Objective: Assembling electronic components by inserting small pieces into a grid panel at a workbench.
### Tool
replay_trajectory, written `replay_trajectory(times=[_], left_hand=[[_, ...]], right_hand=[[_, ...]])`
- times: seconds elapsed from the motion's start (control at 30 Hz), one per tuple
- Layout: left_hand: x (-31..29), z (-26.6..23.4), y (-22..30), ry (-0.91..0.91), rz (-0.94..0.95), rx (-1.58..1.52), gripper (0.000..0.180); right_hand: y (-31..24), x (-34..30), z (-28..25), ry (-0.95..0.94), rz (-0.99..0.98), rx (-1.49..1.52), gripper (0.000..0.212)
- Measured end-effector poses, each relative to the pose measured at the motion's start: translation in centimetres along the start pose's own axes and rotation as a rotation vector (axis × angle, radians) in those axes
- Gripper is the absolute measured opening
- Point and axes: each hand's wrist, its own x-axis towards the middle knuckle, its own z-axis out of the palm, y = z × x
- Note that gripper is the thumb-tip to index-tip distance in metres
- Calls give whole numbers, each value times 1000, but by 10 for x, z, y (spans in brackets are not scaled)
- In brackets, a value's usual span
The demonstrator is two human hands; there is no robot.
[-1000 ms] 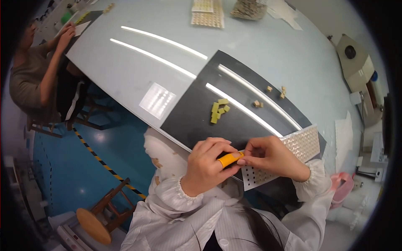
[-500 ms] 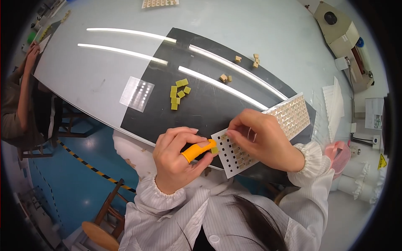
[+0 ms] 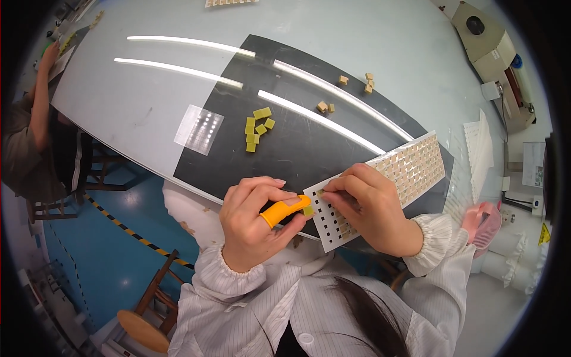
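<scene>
My left hand [image 3: 247, 229] pinches a small yellow-green block [image 3: 308, 210] between its fingertips. An orange finger cot [image 3: 278, 213] covers one of its fingers. Beside it, a long white perforated sheet [image 3: 325, 239] lies slantwise at the table's near edge. Square holes look dark at its left end, while small tan pieces fill the rows farther right. My right hand [image 3: 380, 208] is over the sheet, thumb and forefinger closed together by the upper left corner. Whatever small thing they grip is too small to make out.
Several yellow-green blocks [image 3: 250, 138] lie on the black mat [image 3: 238, 163], with tan blocks [image 3: 322, 107] farther off. Left of them is a clear plastic sheet [image 3: 199, 130]. A beige machine [image 3: 485, 35] stands at the right. Another person's arm [image 3: 40, 113] reaches over the table at far left.
My right hand has shifted slightly left and down, its fingertips now at the sheet's upper left corner. The left hand keeps its hold on the block. The other person's arm has moved farther forward.
</scene>
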Motion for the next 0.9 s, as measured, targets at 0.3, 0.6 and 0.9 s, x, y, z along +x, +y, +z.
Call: replay_trajectory(times=[0.3,0.6,0.9], left_hand=[[0,-1,1,-10,22,14,28],[-2,-1,0,-6,-18,17,29],[2,-1,2,10,-9,17,28]], right_hand=[[-2,4,-4,-100,174,210,11],[-3,19,-20,-364,573,892,16],[-6,18,-13,-504,725,1043,16]])
